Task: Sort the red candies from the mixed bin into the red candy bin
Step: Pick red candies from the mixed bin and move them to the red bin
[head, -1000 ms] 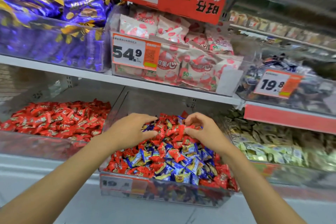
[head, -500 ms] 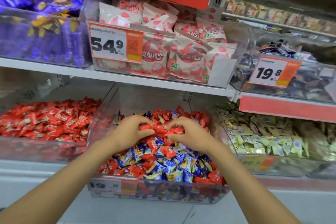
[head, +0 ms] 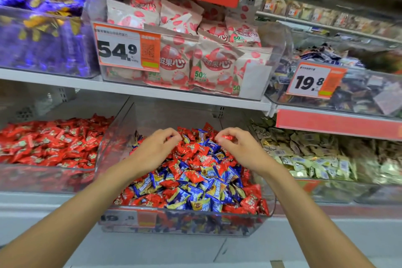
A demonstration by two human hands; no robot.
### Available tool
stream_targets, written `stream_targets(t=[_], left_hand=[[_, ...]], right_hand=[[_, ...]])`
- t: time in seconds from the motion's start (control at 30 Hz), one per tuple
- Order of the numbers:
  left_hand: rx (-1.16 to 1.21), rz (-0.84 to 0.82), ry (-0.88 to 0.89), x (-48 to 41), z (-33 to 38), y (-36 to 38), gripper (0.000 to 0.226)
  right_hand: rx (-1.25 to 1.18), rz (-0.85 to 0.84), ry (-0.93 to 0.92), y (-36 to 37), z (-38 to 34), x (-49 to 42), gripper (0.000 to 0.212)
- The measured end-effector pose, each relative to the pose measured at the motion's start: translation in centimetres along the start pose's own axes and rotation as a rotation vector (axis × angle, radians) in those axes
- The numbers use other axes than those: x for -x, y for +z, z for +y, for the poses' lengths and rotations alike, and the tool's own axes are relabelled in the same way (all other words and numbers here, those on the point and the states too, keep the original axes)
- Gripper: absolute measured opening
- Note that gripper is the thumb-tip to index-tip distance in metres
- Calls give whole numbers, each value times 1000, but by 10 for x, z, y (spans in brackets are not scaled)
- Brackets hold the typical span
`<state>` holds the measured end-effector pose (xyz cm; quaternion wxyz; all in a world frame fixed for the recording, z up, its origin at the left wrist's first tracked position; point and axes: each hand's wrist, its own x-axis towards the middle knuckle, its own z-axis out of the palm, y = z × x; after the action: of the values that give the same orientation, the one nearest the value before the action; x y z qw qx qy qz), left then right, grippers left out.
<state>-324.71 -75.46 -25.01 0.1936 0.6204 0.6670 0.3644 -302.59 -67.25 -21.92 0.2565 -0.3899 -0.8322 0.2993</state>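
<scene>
A clear mixed bin [head: 185, 222] on the lower shelf holds a heap of red and blue wrapped candies [head: 195, 176]. To its left stands the red candy bin [head: 43, 178], filled with red candies [head: 50, 141]. Both my hands are over the back of the mixed heap. My left hand [head: 155, 148] has its fingers curled round red candies, mostly hidden in the palm. My right hand [head: 241, 148] pinches a red candy [head: 226, 137] between thumb and fingertips.
A bin of pale gold-wrapped candies [head: 315, 159] sits to the right. The upper shelf [head: 174, 92] overhangs the bins, carrying purple candy, pink-white bags behind a 54.9 price tag [head: 128, 48], and dark candy behind a 19.8 tag [head: 313, 80].
My two hands, close together at the heap's middle before, have drawn apart and lifted slightly, each with red candy in its fingers. The view has shifted a little.
</scene>
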Motion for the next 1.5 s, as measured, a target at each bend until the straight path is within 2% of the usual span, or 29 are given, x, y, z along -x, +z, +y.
stream_targets(t=[0.1, 0.17, 0.27, 0.37, 0.47, 0.57, 0.67, 0.77, 0.87, 1.0, 1.13, 1.2, 1.4, 1.5], left_hand=[[-155, -79, 14, -4, 2, 11, 39], [-244, -176, 5, -8, -3, 19, 53], [-194, -189, -2, -13, -15, 19, 34], [-199, -155, 30, -13, -22, 16, 22], [-162, -47, 57, -10, -22, 15, 21], [-144, 73, 95, -6, -13, 8, 6], [-127, 71, 68, -5, -12, 0, 11], [47, 43, 9, -5, -13, -3, 12], [118, 72, -12, -2, -10, -4, 15], [123, 114, -7, 1, -10, -9, 2], [-76, 74, 49, 3, -14, -12, 22], [-97, 44, 22, 3, -17, -10, 22], [-107, 13, -21, -6, -15, 9, 9], [-226, -56, -53, -13, -15, 17, 38]], right_hand=[[18, -15, -7, 7, 3, 0, 27], [115, -97, -20, 11, 6, -1, 28], [266, -274, -8, 11, 13, 1, 34], [232, -332, -2, 8, 13, 5, 26], [171, -321, 6, 9, 12, 8, 20], [49, -271, 33, 6, 10, 8, 11], [-1, -143, 27, -4, 3, 5, 6], [-5, -12, 20, -8, -1, 2, 11], [-15, 71, 7, 4, -6, -6, 18], [78, 10, -14, 31, -13, -20, 21], [300, -266, -34, 45, -10, -20, 36], [325, -315, -31, 45, -7, -21, 36], [132, -174, -21, 35, 4, -16, 24], [-16, -68, -64, 20, 1, -13, 10]])
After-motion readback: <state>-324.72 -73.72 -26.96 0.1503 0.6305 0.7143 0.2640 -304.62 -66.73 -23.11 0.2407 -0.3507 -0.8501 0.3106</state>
